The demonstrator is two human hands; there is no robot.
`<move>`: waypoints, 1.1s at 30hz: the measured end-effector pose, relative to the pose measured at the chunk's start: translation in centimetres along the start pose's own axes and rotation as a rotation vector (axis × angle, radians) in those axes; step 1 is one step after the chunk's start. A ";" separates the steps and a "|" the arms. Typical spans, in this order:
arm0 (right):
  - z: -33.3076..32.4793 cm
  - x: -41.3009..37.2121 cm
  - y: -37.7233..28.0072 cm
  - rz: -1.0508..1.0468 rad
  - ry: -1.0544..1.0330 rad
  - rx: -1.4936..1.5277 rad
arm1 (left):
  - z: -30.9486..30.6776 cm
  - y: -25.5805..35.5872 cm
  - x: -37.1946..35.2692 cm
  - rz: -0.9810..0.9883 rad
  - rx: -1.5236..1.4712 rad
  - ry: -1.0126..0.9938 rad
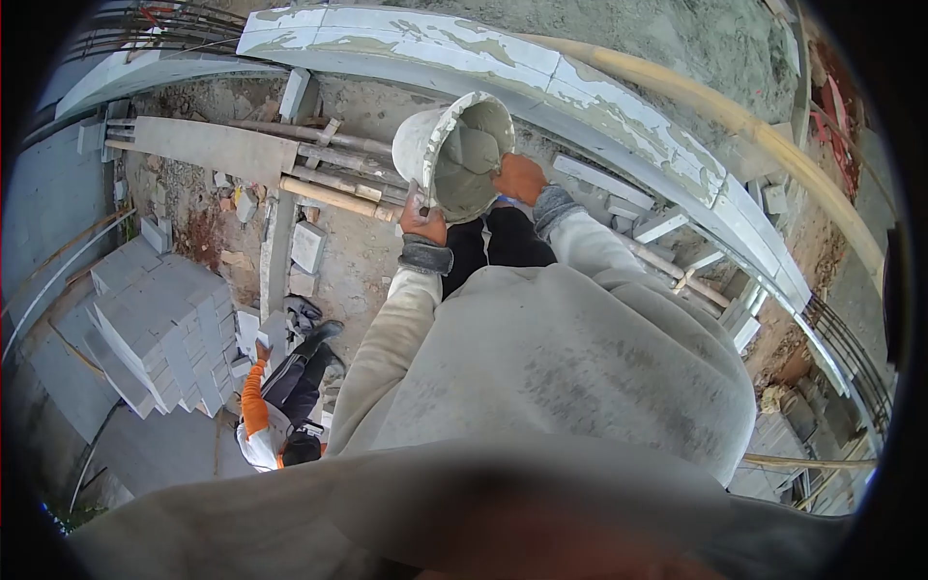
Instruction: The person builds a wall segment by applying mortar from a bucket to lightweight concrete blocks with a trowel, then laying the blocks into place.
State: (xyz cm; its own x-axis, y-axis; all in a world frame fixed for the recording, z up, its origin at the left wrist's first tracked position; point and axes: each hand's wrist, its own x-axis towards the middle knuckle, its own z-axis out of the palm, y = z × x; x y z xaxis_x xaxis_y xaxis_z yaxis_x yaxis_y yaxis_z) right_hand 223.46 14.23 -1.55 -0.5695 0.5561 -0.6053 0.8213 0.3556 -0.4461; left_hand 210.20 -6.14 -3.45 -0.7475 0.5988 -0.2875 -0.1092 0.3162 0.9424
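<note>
A pale, mortar-smeared bucket is tilted in front of my body, its mouth facing me. Grey wet mortar coats the inside. My left hand is closed on the bucket's rim at its lower left. At the right side of the mouth, my right hand is closed round something mostly hidden by the fingers. A rounded grey blade, perhaps a trowel, shows inside the bucket beside that hand.
A block wall topped with patchy mortar curves beyond the bucket. Bamboo poles and a board lie left. Below left, a co-worker touches a block near stacked blocks.
</note>
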 end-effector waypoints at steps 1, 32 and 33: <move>-0.5 -1.3 0.6 0.005 0.013 0.018 | 0.3 0.7 -0.1 0.016 0.019 -0.014; -8.0 0.4 6.5 0.108 0.259 0.036 | -8.9 3.9 -7.0 -0.159 -0.335 0.568; -7.9 -1.9 5.4 0.086 0.182 0.068 | -7.9 4.5 -6.9 -0.131 -0.284 0.584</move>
State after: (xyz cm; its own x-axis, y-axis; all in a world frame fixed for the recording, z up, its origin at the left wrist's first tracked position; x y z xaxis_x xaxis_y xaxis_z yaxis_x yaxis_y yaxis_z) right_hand 229.24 21.02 2.35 -0.4766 0.7110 -0.5171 0.8593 0.2525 -0.4448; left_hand 209.63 -14.66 4.13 -0.9399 0.0457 -0.3385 -0.3324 0.1055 0.9372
